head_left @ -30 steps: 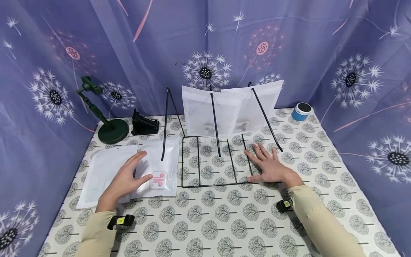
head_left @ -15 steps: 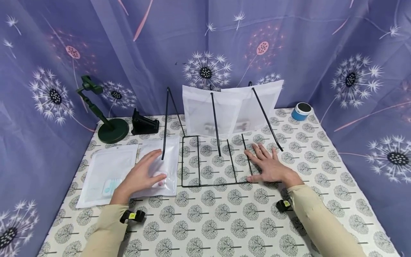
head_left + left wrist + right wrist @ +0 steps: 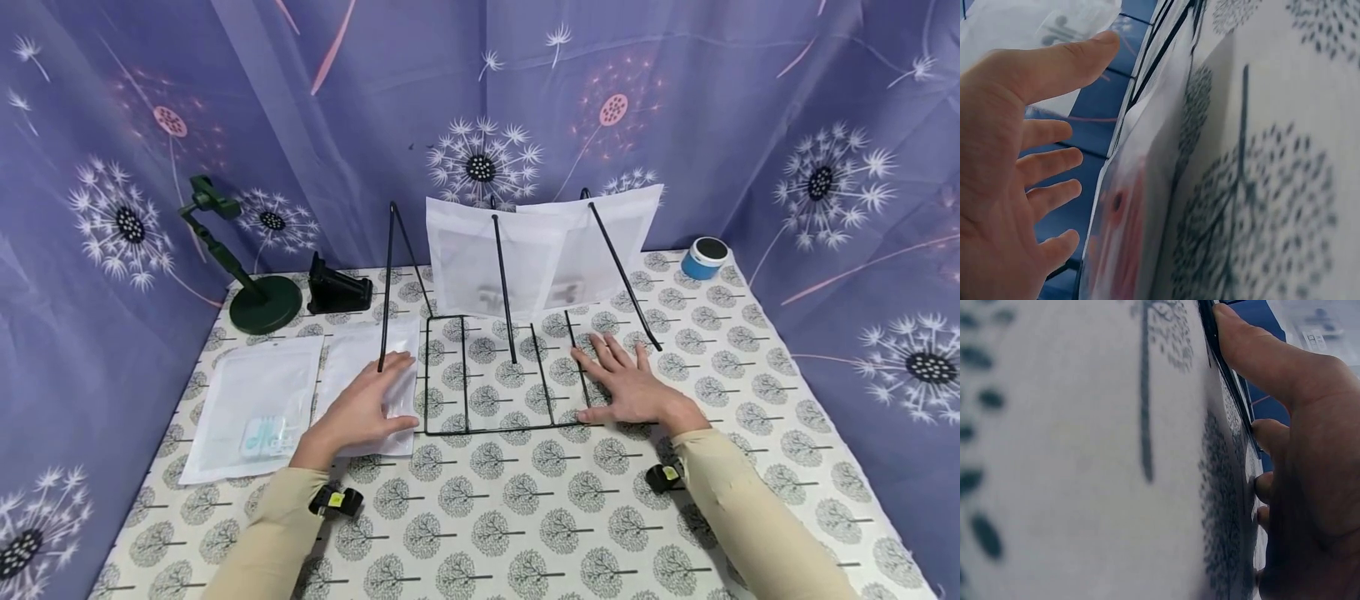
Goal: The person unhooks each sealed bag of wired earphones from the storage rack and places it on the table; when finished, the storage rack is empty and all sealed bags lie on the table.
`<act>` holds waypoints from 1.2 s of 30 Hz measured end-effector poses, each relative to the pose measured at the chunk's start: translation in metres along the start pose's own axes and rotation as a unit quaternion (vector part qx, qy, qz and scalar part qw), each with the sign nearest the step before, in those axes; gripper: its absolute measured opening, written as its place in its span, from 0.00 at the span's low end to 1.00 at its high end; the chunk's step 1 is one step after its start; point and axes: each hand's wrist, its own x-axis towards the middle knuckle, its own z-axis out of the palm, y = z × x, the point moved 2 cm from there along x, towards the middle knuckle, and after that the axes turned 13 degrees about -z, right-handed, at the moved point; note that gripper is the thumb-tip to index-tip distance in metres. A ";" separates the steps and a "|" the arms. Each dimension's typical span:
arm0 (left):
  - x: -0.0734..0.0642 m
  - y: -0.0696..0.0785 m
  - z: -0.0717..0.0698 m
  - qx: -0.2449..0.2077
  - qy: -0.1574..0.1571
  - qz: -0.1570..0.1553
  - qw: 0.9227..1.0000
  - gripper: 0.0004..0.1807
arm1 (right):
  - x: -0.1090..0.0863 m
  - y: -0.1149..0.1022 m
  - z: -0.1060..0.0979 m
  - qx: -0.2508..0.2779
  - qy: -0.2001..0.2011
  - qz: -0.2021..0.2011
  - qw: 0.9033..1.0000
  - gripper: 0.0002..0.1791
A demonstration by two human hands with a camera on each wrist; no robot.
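Note:
My left hand (image 3: 360,408) hovers with fingers spread over a white zip bag (image 3: 401,329) on the table, covering much of it. In the left wrist view, a pink item (image 3: 1124,231) shows inside this bag, below the fingers. My right hand (image 3: 626,389) rests spread on the right side of the base of a black wire display rack (image 3: 502,431), its thumb on the front bar. Two translucent white bags, the left one (image 3: 468,258) and the right one (image 3: 626,221), hang on the rack's middle and right prongs. The left prong (image 3: 386,292) carries no bag.
Another white bag (image 3: 255,375) with teal earphones (image 3: 264,435) lies at the left. Behind stand a dark green stand (image 3: 266,304) and a black holder (image 3: 339,292). A blue round speaker (image 3: 702,262) sits at the back right. A purple curtain (image 3: 337,125) encloses the table.
My left hand has moved right from between the two lying bags to over the right one, uncovering the teal earphones and covering the pink ones. My right hand has stayed on the rack.

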 end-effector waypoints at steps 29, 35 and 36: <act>0.011 0.015 0.021 0.114 -0.016 0.031 0.993 0.57 | 0.000 0.000 0.000 0.000 -0.002 0.004 1.000 0.60; 0.012 0.015 0.023 0.126 -0.032 0.021 0.991 0.58 | 0.000 0.000 0.000 0.004 -0.002 0.003 1.000 0.60; 0.012 0.015 0.023 0.126 -0.033 0.019 0.991 0.58 | 0.000 0.001 0.001 0.005 -0.002 0.003 1.000 0.60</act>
